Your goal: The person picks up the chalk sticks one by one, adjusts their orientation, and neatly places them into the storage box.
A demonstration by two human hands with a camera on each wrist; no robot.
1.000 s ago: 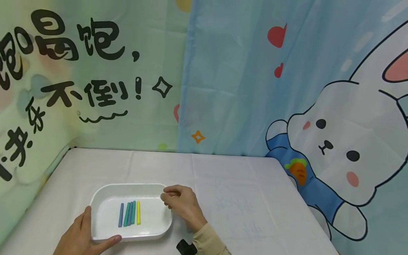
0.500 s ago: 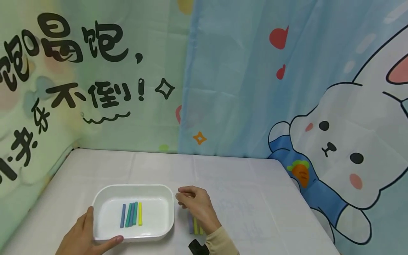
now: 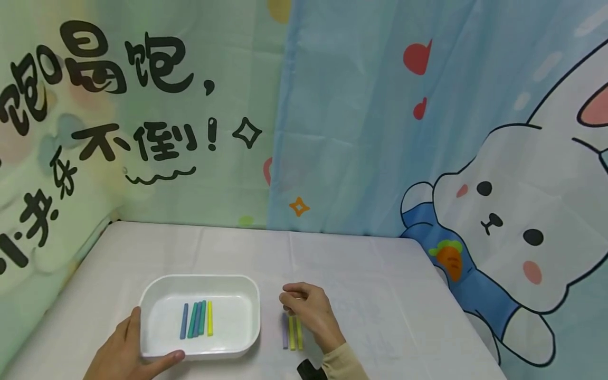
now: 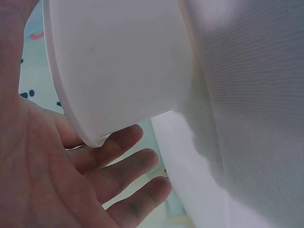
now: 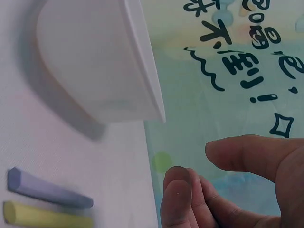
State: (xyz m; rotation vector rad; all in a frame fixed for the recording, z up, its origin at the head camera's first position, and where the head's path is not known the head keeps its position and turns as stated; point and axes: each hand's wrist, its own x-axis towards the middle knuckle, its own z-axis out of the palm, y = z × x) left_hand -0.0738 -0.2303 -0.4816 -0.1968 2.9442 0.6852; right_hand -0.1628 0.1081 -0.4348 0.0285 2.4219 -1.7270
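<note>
My left hand [image 3: 121, 348] grips the near-left corner of a white tray [image 3: 239, 322], thumb along the front rim and fingers at the left side. In the left wrist view those fingers lie under and beside the tray's rim [image 4: 54, 61]. Several chalk sticks lie side by side in the tray: a blue stick [image 3: 183, 321], blue and green ones together, then a yellow stick [image 3: 210, 319]. Right of the tray, my right hand [image 3: 311, 315] is held bent over a purple chalk stick [image 5: 47, 187] and two yellow ones [image 5: 47, 214]. Its thumb and fingers are apart, holding nothing.
White cloth covers the table [image 3: 380, 295], reaching back to a printed curtain [image 3: 342, 132] with lettering and a rabbit [image 3: 513, 221]. A black device [image 3: 311, 370] sits at my right wrist beside a beige sleeve [image 3: 345, 364].
My right hand has moved from the tray's right rim rightward to the chalk sticks on the table, uncovering them. The left hand stays at the tray; the view shifts slightly.
</note>
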